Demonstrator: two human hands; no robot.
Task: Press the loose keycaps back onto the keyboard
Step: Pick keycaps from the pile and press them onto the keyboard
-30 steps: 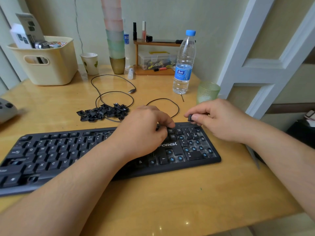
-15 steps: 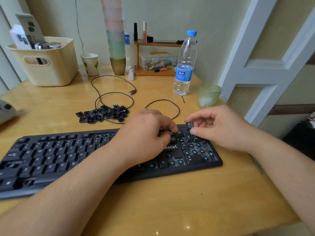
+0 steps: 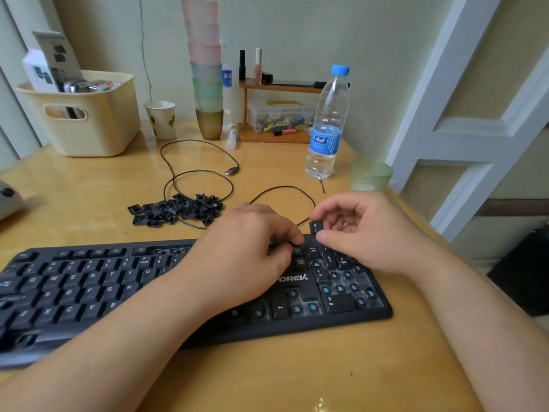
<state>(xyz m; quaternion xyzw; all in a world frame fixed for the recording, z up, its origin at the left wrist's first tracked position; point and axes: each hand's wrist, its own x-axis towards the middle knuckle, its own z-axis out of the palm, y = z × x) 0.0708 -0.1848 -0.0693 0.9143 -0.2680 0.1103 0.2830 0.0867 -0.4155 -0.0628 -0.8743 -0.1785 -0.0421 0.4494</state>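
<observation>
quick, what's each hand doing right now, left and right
Left hand: fingers curled, tips down on the keyboard; whether they hold anything cannot be told.
Right hand: pinching a loose keycap above the number pad.

1. Soft, even daylight; the scene is bright with no harsh shadows.
2. Pale glare streaks the glossy surface [image 3: 89, 185] near the basket [image 3: 86, 120].
3. Wide-angle distortion bends the door frame [image 3: 445, 93] and the keyboard [image 3: 89, 286].
4. Forearms at the bottom edge look slightly soft.

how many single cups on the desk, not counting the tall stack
2: a paper cup beside the basket, a green glass at the right edge.
</observation>
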